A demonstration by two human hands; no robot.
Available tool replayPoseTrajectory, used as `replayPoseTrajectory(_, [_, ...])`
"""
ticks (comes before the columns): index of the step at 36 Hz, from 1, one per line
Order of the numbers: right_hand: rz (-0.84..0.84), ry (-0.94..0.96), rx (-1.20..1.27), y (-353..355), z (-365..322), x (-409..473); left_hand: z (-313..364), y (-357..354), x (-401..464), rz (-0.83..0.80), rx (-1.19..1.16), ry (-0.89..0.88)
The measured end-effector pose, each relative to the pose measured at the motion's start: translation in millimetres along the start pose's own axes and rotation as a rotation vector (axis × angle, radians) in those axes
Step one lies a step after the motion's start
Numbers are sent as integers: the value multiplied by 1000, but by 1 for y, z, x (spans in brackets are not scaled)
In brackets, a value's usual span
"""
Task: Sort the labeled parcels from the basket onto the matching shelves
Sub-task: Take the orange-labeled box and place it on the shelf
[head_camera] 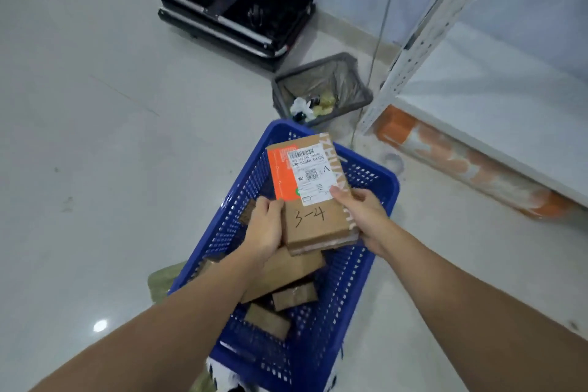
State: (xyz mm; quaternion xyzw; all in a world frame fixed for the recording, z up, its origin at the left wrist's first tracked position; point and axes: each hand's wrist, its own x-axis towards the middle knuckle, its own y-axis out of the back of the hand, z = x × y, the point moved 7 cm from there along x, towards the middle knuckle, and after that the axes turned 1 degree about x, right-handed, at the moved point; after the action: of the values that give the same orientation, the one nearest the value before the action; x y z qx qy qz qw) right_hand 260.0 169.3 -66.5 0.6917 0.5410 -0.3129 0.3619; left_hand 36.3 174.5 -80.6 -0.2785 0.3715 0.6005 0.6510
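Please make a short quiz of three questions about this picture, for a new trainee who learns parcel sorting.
1. True or false: both hands hold the parcel above the blue basket.
2. Which number is handwritten on the held parcel? A) 1-2 B) 3-4 C) 5-6
3. Fill in: beyond the basket, beside the white shelf, stands a grey ____ with rubbish inside.

Key: 1 true: the left hand and right hand grip its sides. 2 B. 3 bin.

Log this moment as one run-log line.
stage: parcel lifted | parcel: marked 3-4, above basket | left hand: holds parcel | right hand: holds parcel | shelf: not reached
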Motion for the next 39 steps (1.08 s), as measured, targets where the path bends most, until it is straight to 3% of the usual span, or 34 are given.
replayPoseTrajectory(3, [-41,94,41,15,-65,-71,72,-4,-58,-75,-160,12])
replayPoseTrajectory(8, [-54,309,68,41,-175,-198,195,8,-175,-18,-196,-140])
replayPoseTrajectory(13, [-50,473,81,77,-268,-323,306,12,-290,-78,-153,-356])
replayPoseTrajectory(21, [111,708,172,136,-362,-507,423,-13,-470,-262,-139,-656])
replayPoseTrajectory(30, [387,973,225,201,-359,-702,484,-51,-654,-438,7,-1016])
replayPoseTrajectory(34, [530,1074,184,248,-337,-782,489,-96,-747,-597,102,-1184])
replayPoseTrajectory(39, [708,1070,172,317,-286,-862,468,-159,-836,-688,131,-1262])
